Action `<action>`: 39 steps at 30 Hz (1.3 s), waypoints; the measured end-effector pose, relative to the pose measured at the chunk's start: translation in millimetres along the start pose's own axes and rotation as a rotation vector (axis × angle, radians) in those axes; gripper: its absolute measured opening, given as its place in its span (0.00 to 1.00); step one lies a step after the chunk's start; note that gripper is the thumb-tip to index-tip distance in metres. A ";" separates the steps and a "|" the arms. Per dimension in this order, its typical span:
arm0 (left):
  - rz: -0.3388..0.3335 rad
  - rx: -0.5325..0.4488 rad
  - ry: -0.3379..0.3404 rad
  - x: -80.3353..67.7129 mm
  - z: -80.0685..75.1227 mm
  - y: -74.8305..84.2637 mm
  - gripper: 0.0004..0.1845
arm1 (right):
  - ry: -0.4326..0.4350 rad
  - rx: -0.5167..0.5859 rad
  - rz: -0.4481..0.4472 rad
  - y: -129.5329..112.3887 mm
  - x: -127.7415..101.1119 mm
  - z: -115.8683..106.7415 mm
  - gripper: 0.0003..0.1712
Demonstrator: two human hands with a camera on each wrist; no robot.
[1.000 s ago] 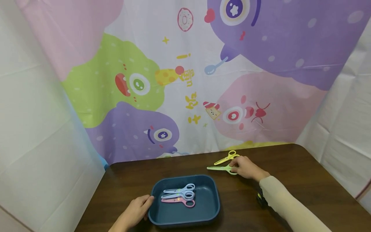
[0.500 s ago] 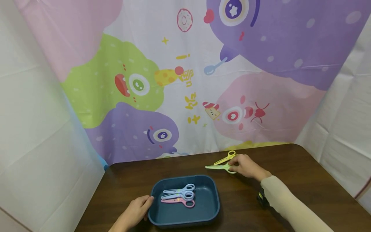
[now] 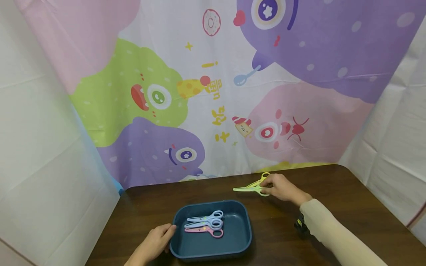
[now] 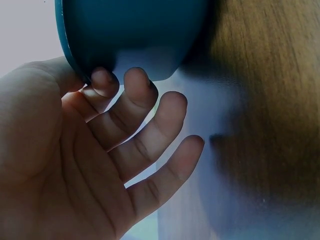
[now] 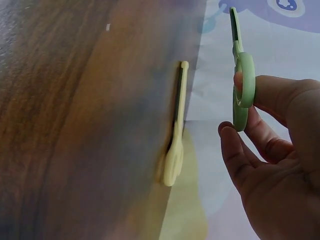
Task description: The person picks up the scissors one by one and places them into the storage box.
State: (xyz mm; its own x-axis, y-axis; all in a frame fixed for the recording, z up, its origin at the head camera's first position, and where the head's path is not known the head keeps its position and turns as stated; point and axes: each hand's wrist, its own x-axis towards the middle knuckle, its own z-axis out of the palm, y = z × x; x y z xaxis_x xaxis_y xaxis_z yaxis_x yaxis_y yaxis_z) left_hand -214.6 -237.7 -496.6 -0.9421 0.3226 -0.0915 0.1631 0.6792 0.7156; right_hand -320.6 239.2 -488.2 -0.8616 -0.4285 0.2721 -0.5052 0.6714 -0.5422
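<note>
My right hand [image 3: 281,186] pinches the handle of a pair of green scissors [image 3: 247,189]. In the right wrist view the green scissors [image 5: 244,80] are raised off the table, with thumb and fingers at the finger loops. A pair of yellow scissors [image 3: 255,183] lies on the table just behind, partly covered by the green pair and the hand in the head view. At the left end of a dark blue tray [image 3: 233,244], my left hand [image 3: 154,240] grips the rim, its thumb over the edge and its curled fingers against the outer wall [image 4: 145,30].
Inside the tray lie two light blue scissors [image 3: 208,223] and a pair of pink scissors [image 3: 203,229], close together. A brown wooden table [image 3: 316,181] bears everything. A cartoon-printed curtain [image 3: 226,155] hangs along its back edge, with white cloth [image 3: 40,147] at the sides.
The green scissors have come up off the table and shifted slightly left and back with my right hand, now overlapping the yellow pair in view. My left hand and the tray stay put.
</note>
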 end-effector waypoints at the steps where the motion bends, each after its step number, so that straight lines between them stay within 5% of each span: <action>1: -0.003 -0.002 -0.001 -0.1 0.0 -0.1 0.23 | 0.001 0.001 0.001 -0.9 0.6 -0.6 0.09; 21: -0.025 0.006 -0.002 -1.1 -0.1 1.9 0.23 | -0.056 0.039 0.034 -22.3 10.2 -8.5 0.09; 39: -0.019 0.026 0.002 -0.6 -0.3 3.2 0.22 | -0.101 0.072 -0.026 -38.7 25.6 -4.3 0.09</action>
State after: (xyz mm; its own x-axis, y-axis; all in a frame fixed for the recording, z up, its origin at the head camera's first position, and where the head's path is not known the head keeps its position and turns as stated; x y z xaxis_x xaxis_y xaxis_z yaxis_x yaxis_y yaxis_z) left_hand -213.6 -235.9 -494.0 -0.9458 0.3078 -0.1038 0.1521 0.7019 0.6958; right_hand -323.3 204.9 -456.8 -0.8370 -0.5062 0.2077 -0.5194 0.6156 -0.5927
